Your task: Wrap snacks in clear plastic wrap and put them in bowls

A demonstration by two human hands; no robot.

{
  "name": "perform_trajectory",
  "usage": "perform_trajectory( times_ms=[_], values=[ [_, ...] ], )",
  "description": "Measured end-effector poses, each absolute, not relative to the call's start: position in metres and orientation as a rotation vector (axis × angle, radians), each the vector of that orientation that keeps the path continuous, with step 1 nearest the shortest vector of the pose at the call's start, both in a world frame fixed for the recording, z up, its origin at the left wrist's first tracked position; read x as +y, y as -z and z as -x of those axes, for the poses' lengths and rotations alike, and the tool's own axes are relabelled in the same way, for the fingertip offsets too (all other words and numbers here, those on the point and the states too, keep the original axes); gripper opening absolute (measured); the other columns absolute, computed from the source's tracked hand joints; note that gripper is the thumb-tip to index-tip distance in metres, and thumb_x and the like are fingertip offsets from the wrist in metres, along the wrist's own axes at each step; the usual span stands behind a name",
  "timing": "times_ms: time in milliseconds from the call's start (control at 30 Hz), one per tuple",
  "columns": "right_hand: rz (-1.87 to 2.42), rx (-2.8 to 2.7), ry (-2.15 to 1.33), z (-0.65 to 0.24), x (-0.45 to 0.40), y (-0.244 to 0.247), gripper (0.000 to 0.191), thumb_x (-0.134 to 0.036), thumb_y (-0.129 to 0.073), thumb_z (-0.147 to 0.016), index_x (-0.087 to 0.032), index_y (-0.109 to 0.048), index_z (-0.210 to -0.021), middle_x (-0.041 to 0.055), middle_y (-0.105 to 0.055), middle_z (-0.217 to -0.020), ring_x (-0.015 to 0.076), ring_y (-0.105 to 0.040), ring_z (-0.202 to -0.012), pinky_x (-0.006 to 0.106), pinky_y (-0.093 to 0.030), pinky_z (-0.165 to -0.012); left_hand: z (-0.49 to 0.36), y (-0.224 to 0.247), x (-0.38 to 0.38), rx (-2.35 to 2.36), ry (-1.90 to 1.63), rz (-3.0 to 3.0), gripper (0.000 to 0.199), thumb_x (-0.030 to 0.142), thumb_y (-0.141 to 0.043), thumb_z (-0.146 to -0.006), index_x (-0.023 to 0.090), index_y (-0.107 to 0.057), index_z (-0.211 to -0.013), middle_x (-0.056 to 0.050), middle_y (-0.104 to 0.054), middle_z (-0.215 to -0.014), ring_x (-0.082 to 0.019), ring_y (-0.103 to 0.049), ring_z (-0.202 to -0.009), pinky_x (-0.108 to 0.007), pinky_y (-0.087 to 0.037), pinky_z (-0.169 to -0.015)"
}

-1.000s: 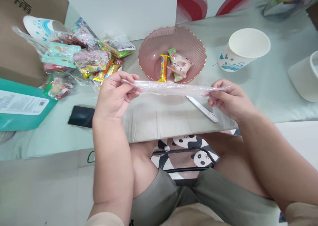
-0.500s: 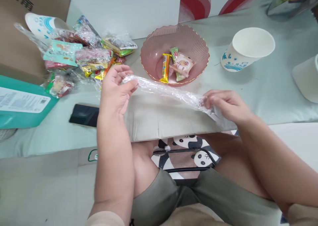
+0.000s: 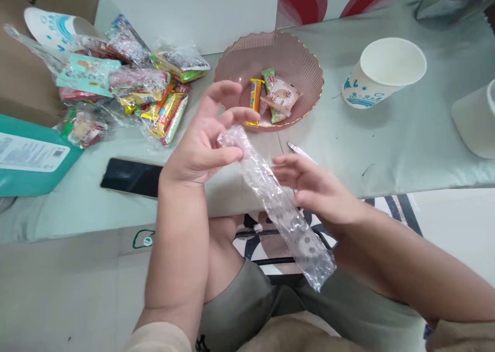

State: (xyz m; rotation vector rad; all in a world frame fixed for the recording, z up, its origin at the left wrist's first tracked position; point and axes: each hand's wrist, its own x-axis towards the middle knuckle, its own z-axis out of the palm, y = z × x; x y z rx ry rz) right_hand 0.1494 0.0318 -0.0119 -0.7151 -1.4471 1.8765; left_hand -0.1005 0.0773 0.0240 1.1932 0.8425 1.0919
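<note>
A long, crinkled strip of clear plastic wrap [image 3: 276,202] hangs at a slant over my lap, its top end pinched between the thumb and fingers of my left hand [image 3: 209,140]. The strip looks flat, and the panda print shows through its lower part. Close to the strip's right side is my right hand [image 3: 313,187], its fingers stretched out and thumb apart. Just beyond those fingers a slim white object with a metal-looking tip [image 3: 296,148] shows; the rest of it is hidden behind the hand.
Behind my hands stands a pink ribbed bowl [image 3: 309,65] with several wrapped snacks. A paper cup [image 3: 367,83] is to its right. On the left lie a phone [image 3: 129,176], a heap of packaged snacks [image 3: 139,91] and a teal container [image 3: 34,171]. White boxes [image 3: 185,11] line the back.
My right hand has let go of the strip's right end, which has swung down over my lap. My left hand has moved right, still pinching the other end.
</note>
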Motion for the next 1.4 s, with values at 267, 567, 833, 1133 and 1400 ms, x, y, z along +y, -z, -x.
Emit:
perform_trajectory(
  times_ms=[267, 567, 833, 1133, 1400],
  values=[
    [0.667, -1.773, -2.383, -0.119, -0.004, 0.019, 0.030, -0.040, -0.054, -0.101, -0.015, -0.069, -0.108, 0.0076, -0.080, -0.096, 0.0144, -0.074, -0.088, 0.028, -0.057, -0.083, 0.095, -0.018, 0.091, 1.221, -1.419, -1.378, 0.053, 0.041, -0.090, -0.070, 0.028, -0.058, -0.110, 0.002, -0.062, -0.133, -0.023, -0.044, -0.143, -0.026, -0.052, -0.086],
    [0.354, -1.453, -2.288, -0.133, 0.001, -0.009, 0.020, -0.031, -0.061, -0.101, -0.016, -0.073, -0.097, 0.0012, -0.064, -0.072, 0.0093, -0.059, -0.064, 0.021, -0.048, -0.059, 0.118, -0.008, 0.091, 1.459, -1.438, -1.597, 0.007, 0.021, -0.071, -0.084, 0.018, -0.076, -0.086, -0.003, -0.063, -0.127, -0.020, -0.050, -0.131, -0.034, -0.049, -0.101],
    [0.368, -1.087, -2.004, -0.174, 0.038, -0.052, 0.019, -0.049, -0.074, -0.092, -0.046, -0.073, -0.110, -0.0119, -0.019, -0.049, 0.0042, -0.026, -0.030, 0.024, -0.041, -0.047, 0.110, -0.024, 0.077, 1.428, -0.850, -1.854, 0.015, 0.037, -0.082, -0.075, 0.023, -0.078, -0.075, -0.005, -0.067, -0.117, -0.021, -0.065, -0.098, -0.034, -0.053, -0.089],
    [1.258, -1.218, -1.459, -0.187, 0.075, 0.004, 0.053, -0.060, -0.061, -0.096, -0.029, -0.057, -0.138, -0.0081, -0.052, -0.050, 0.0125, -0.045, -0.043, 0.027, -0.037, -0.048, 0.089, -0.050, 0.062, 1.060, -0.470, -1.930, 0.024, 0.039, -0.080, -0.081, 0.023, -0.077, -0.062, -0.005, -0.066, -0.126, -0.023, -0.066, -0.107, -0.039, -0.055, -0.100],
    [0.900, -2.131, -1.279, -0.162, 0.050, 0.015, 0.027, -0.033, -0.047, -0.099, -0.020, -0.063, -0.082, 0.0030, -0.064, -0.072, 0.0174, -0.058, -0.069, 0.032, -0.048, -0.072, 0.066, -0.062, 0.050, 0.830, -0.901, -1.510, 0.043, 0.074, -0.062, -0.089, 0.037, -0.084, -0.089, 0.003, -0.081, -0.114, -0.028, -0.073, -0.120, -0.047, -0.056, -0.113]
  ],
)
